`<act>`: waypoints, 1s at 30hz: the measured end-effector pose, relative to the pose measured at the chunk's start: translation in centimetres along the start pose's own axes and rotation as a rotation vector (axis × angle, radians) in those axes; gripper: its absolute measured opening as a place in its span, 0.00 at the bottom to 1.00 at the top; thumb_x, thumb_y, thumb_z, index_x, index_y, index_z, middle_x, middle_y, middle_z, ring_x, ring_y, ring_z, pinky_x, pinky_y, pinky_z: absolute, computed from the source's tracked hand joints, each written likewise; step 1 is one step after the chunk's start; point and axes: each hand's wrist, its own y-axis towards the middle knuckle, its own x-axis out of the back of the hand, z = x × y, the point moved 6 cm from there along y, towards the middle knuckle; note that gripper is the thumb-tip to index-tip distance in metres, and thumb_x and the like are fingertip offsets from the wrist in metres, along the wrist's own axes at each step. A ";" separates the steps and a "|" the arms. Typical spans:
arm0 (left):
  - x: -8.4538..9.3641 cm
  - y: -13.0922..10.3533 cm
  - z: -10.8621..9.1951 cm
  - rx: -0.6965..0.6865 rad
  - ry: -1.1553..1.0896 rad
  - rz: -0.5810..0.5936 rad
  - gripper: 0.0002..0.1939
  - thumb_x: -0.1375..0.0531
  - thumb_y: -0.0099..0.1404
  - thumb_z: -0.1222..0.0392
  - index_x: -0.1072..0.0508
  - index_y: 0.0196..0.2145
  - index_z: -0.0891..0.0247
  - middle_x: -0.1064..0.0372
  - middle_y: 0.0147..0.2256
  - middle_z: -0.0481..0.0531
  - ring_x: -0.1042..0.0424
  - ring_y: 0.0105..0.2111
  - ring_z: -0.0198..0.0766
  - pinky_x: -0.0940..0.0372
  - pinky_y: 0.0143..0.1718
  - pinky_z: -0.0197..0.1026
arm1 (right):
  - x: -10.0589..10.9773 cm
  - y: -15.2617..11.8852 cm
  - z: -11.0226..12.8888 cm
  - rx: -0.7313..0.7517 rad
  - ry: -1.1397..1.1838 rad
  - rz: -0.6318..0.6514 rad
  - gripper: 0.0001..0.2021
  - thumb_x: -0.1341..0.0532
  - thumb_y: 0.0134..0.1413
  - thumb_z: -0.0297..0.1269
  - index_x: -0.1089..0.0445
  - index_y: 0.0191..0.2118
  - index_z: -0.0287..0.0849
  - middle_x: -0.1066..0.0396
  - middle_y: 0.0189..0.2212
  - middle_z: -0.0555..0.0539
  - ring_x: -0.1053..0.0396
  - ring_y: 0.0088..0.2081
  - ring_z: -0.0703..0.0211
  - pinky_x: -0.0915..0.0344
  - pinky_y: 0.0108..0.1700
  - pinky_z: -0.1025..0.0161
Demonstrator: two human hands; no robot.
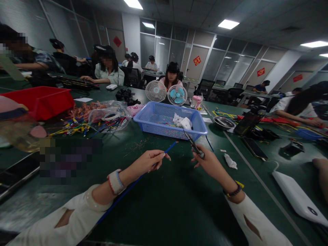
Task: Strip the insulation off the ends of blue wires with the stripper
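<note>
My left hand (151,161) pinches a blue cable (170,147) close to its end, where a bit of copper-coloured wire shows. The rest of the cable runs back under my left forearm toward the table's near edge. In my right hand (206,160) is a dark hand tool (194,144), which looks like pliers or scissors, its tips pointing up and left near the blue basket. The cable end and the tool are apart. Beyond both hands stands the blue basket (146,127), with white crumpled pieces (183,122) and small coloured scraps inside. Thin wire strands (137,146) lie on the green table (179,205).
At the left are a red bin (51,102) and a pile of coloured cables (82,119). Behind the basket stand two small fans (177,95). A metal bowl (224,123), a phone (254,148) and a white power bank (298,198) lie right. Other people sit around.
</note>
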 end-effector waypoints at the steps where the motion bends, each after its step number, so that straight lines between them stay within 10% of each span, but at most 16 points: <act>1: 0.1 0.1 0.0 -0.018 0.001 -0.018 0.21 0.47 0.66 0.46 0.27 0.44 0.65 0.41 0.19 0.41 0.48 0.15 0.27 0.53 0.15 0.29 | -0.3 -0.2 0.2 -0.004 -0.006 0.004 0.21 0.44 0.55 0.43 0.39 0.52 0.40 0.33 0.43 0.42 0.27 0.34 0.57 0.25 0.26 0.61; 14: 0.2 -0.7 -0.7 -0.130 0.100 -0.167 0.22 0.47 0.67 0.47 0.28 0.51 0.63 0.34 0.23 0.45 0.44 0.16 0.27 0.49 0.16 0.30 | -2.9 -2.2 2.6 -0.083 0.042 0.134 0.21 0.45 0.55 0.41 0.42 0.54 0.41 0.32 0.41 0.42 0.27 0.36 0.56 0.30 0.18 0.69; 30: -0.5 -1.3 -2.2 -0.181 0.263 -0.231 0.18 0.46 0.67 0.52 0.24 0.46 0.64 0.32 0.23 0.46 0.40 0.19 0.30 0.46 0.20 0.31 | -4.2 -3.0 3.0 -0.157 0.039 0.272 0.15 0.46 0.59 0.46 0.38 0.47 0.42 0.37 0.17 0.57 0.36 0.16 0.64 0.38 0.15 0.69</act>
